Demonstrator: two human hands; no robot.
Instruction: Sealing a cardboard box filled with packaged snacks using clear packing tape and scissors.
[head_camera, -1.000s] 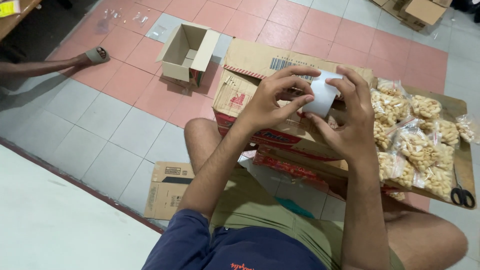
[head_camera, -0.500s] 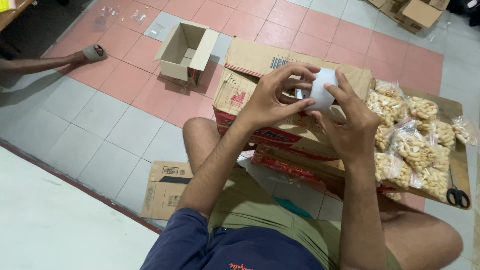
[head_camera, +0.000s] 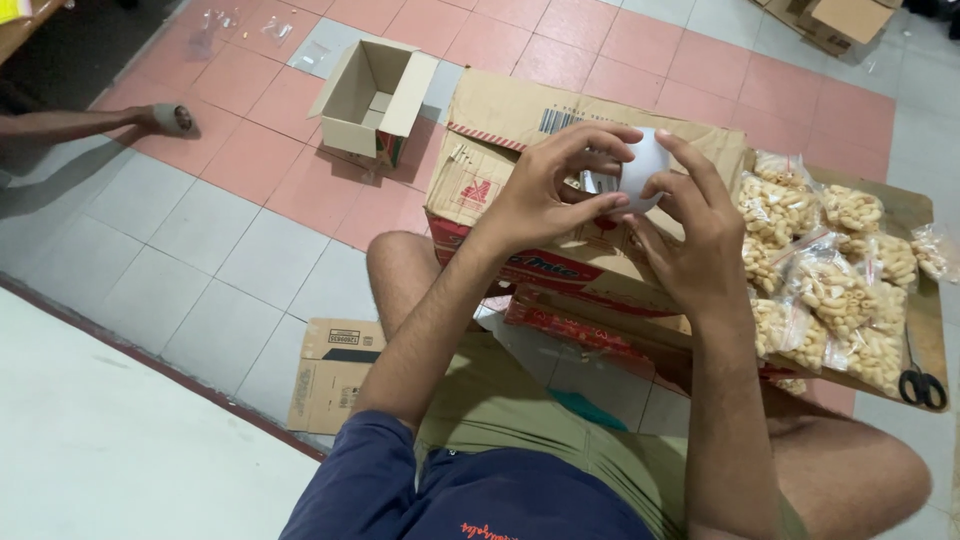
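Two hands meet on a small white roll (head_camera: 640, 172), held up above a flattened cardboard box (head_camera: 520, 120) on the floor. The left hand (head_camera: 545, 195) curls round it, fingertips pinching its near edge; the right hand (head_camera: 695, 245) cups its far side, fingers half spread. Many sealed snack bags (head_camera: 830, 285) already lie stacked to the right, with scissors (head_camera: 920, 385) beside them.

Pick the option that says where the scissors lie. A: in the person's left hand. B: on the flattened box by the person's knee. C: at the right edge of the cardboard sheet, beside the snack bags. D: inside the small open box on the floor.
C: the black-handled scissors lie on the right edge of the cardboard sheet, next to the clear snack bags; both hands are up around a white object.
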